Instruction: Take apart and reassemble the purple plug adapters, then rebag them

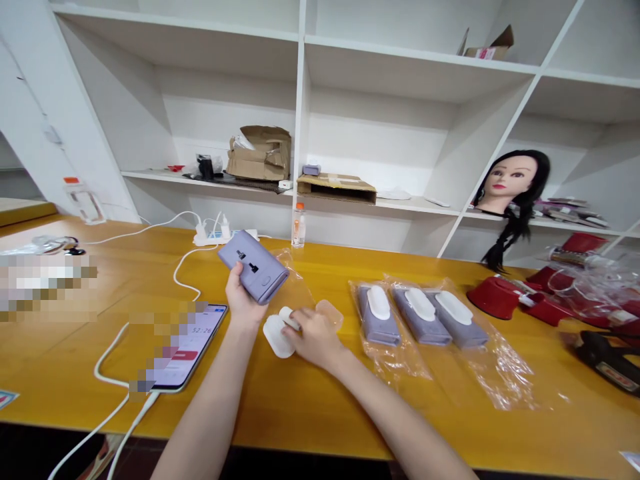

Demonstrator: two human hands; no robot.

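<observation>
My left hand grips a lavender block-shaped device from below, tilted above the table. Its upper face shows two black marks and an oval button-like outline. To its right, my right hand is closed with its fingertips on a small white rounded piece. Just under those fingers, a larger white rounded piece lies on the table. A pale translucent oval piece is beside the right knuckles, partly hidden by the hand. A clear plastic bag lies behind the hands.
Three similar lavender devices sit in clear bags to the right, each topped with a white oval piece. At left lies a phone with a white cable. Red objects and a black tool are far right. Shelves stand behind.
</observation>
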